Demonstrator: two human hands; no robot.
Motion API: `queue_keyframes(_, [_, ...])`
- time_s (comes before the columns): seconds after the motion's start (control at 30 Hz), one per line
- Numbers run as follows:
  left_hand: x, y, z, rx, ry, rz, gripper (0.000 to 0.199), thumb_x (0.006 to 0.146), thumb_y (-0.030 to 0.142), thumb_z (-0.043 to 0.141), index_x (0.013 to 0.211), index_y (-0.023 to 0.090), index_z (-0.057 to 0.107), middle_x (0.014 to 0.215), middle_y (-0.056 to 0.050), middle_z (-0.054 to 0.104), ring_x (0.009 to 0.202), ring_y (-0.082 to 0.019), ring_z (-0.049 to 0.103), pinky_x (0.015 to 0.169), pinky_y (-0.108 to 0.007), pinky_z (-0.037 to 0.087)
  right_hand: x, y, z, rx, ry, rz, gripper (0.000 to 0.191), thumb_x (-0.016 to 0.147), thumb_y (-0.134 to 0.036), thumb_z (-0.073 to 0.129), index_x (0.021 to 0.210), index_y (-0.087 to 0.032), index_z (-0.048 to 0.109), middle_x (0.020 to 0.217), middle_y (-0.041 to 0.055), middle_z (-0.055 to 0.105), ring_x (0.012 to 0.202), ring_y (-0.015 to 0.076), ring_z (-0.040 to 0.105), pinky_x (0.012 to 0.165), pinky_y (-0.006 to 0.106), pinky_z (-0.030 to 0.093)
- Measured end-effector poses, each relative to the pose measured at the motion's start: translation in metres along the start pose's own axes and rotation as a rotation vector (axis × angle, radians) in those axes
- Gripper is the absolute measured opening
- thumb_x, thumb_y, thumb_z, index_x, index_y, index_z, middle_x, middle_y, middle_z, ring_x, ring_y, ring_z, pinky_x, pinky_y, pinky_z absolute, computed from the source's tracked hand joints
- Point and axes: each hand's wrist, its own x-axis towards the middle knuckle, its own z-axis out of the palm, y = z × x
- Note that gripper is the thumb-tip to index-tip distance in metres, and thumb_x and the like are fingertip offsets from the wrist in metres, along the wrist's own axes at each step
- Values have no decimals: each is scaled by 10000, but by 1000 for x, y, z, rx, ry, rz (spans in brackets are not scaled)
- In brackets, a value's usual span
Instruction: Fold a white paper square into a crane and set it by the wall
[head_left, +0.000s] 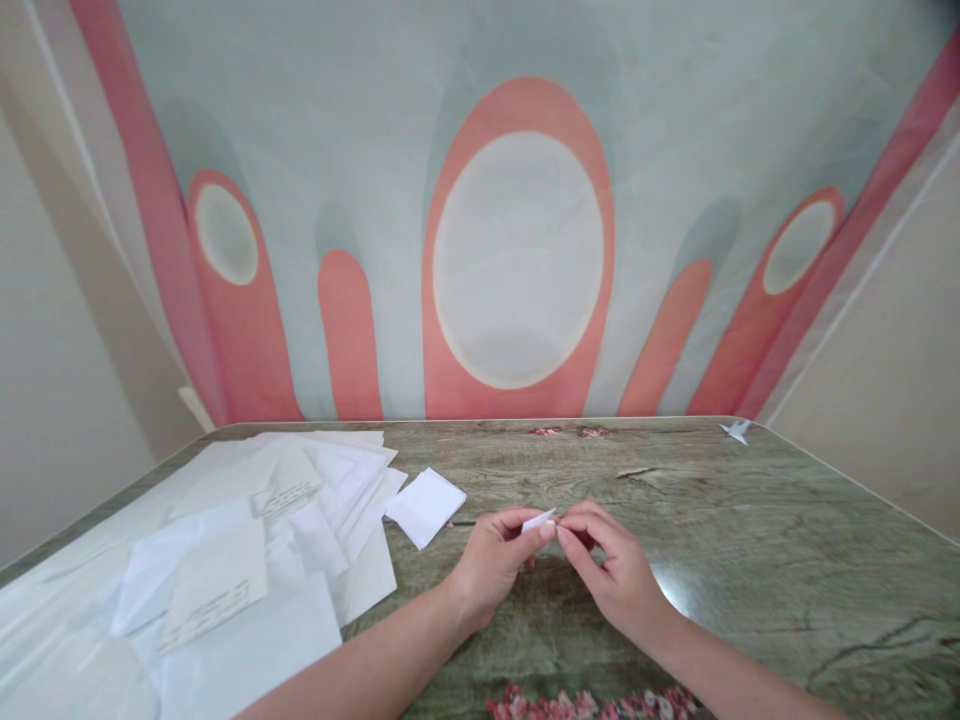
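A small folded piece of white paper point(537, 521) is pinched between the thumb and fingers of my left hand point(501, 550), above the middle of the table. My right hand point(606, 556) meets it from the other side, its thumb and forefinger pressed together at the paper's right tip. Most of the paper is hidden behind my fingers. Just left of my left hand lies a small stack of square white paper point(426, 507).
Loose white sheets and printed pieces point(255, 570) cover the left of the wood-patterned table point(750, 560). A small folded paper figure point(736, 431) sits at the far right corner. A wall hanging with coral shapes point(517, 240) rises behind the table's back edge.
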Motion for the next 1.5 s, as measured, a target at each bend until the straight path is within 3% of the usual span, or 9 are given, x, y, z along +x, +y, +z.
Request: queue_keyframes(1.5, [4,-9,-4,-63,-2,-12,246,701,323,707,857,134,692,768,-29,623,679,-105,462,595,-197,375,-2,-1,-1,-18,15,9,84,871,-204,466,813,-196,527,801,23,493,697,139,500,627,261,416])
